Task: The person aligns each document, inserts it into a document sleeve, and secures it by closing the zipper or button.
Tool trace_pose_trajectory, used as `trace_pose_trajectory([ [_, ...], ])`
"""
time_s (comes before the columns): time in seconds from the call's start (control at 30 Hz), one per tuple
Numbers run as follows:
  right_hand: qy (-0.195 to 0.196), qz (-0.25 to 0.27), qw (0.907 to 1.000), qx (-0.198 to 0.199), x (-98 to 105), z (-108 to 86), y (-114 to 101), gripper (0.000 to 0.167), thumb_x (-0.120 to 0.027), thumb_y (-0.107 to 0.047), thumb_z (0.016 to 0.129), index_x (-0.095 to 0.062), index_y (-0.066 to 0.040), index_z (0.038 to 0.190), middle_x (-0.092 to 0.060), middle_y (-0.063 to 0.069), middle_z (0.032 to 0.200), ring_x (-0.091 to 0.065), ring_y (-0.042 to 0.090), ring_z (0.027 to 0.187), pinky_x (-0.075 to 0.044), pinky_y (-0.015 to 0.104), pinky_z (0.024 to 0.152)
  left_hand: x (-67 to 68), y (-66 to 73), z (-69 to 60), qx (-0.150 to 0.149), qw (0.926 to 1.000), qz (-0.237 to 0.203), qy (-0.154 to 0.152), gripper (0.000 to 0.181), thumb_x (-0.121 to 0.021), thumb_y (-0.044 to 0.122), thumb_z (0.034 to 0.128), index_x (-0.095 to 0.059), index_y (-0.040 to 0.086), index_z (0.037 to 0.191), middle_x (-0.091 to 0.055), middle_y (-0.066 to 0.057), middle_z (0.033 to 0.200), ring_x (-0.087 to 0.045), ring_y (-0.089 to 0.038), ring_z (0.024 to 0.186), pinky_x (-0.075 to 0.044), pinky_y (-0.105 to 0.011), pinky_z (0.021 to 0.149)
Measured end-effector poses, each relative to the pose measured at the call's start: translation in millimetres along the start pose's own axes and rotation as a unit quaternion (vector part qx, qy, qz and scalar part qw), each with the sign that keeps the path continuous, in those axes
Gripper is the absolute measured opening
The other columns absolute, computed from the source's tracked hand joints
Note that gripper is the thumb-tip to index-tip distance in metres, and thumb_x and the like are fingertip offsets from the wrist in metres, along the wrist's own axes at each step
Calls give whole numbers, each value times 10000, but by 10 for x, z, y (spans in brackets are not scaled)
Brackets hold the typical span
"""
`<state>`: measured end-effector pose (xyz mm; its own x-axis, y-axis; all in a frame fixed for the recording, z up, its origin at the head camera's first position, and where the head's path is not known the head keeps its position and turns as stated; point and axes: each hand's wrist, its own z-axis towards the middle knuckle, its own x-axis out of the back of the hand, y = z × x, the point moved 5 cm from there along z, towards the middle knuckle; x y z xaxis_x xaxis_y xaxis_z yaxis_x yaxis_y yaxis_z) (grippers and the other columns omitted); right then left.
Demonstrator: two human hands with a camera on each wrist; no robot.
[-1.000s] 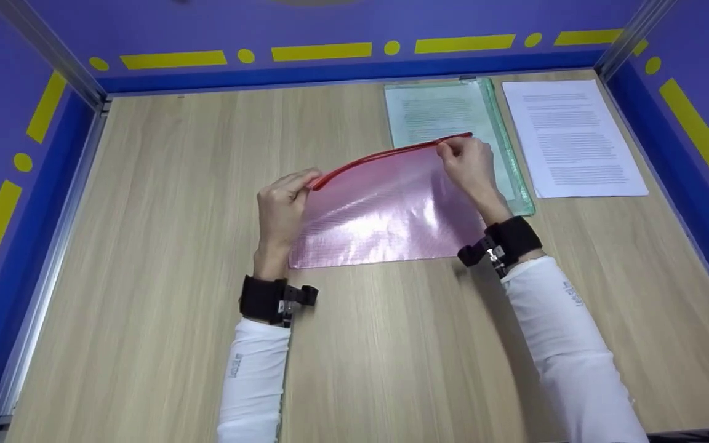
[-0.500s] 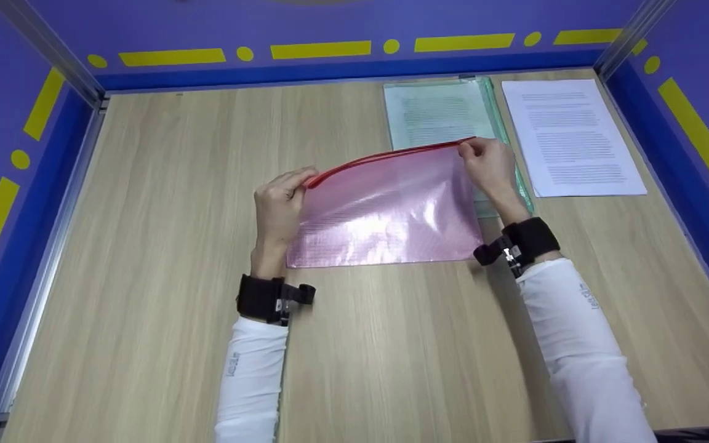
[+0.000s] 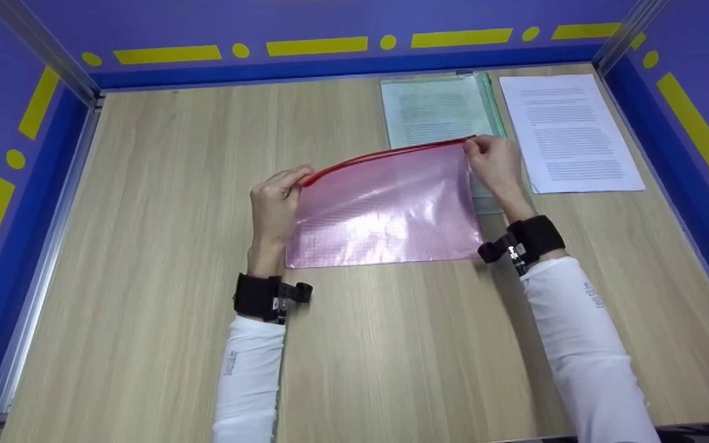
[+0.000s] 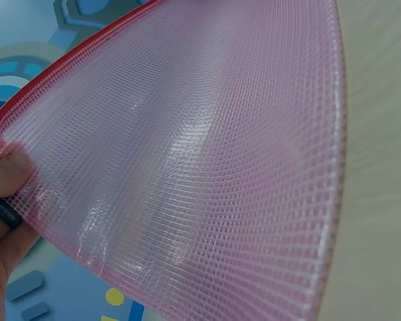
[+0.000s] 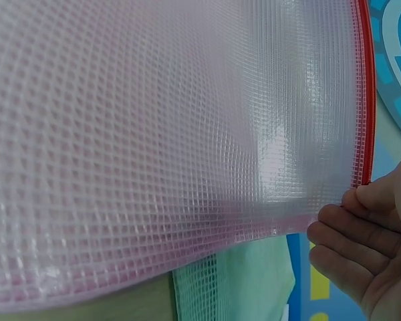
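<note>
A translucent pink mesh pouch with a red zip edge is held up by its two top corners, tilted over the table. My left hand pinches the top left corner; in the left wrist view that hand has its thumb on the mesh, with a small dark tab by the fingers. My right hand pinches the top right corner. Seen from the right wrist, the thumb and index of that hand grip the end of the red zip, the other fingers bent beside the pouch.
Behind the pouch lies a green pouch with printed paper inside, partly covered by the pink one. To its right is a stack of printed white sheets. Blue-purple walls with yellow marks border the wooden table at the back and sides.
My right hand has moved right with its corner, and the pouch's top edge looks straighter and more spread. My left hand has shifted only slightly left, still pinching its corner.
</note>
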<state>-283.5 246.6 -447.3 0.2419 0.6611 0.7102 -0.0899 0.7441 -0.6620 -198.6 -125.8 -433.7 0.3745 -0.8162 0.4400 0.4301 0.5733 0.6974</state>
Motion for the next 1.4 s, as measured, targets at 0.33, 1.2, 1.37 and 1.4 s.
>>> trace_pose_trajectory([
  [0.33,-84,-195,9996,-184,48,-7,61,262,-567,-162,938,-783,-30,1002,-764,191,925,-560,106,660,-374,204,618,15,-6,-17,-69,10000,27,56,221,-652,-99,865,-785,23,991,-776,-125,1023,-747,-248,991,-579,-282,904],
  [1.2,47,-501,9964,-688,116,1,148,315,-527,-202,970,-767,-15,1050,-756,207,977,-658,285,807,-410,267,660,1,-23,-23,-80,10000,12,13,221,-666,-86,859,-785,33,1001,-774,-129,1023,-751,-261,984,-581,-283,900],
  [1.37,-12,-502,9967,-645,146,-6,129,309,-544,-208,983,-749,-7,1098,-750,217,1015,-669,298,830,-422,267,660,9,-6,-14,-80,9999,-81,74,240,-652,-111,850,-782,24,1001,-772,-139,1025,-751,-268,985,-581,-282,902],
  [1.4,-16,-492,9969,-620,152,-6,116,309,-546,-207,985,-744,-5,1110,-748,219,1024,-676,306,845,-441,288,673,12,-5,-13,-77,9999,-93,101,237,-654,-108,851,-783,24,1000,-772,-138,1023,-751,-268,984,-581,-281,902],
])
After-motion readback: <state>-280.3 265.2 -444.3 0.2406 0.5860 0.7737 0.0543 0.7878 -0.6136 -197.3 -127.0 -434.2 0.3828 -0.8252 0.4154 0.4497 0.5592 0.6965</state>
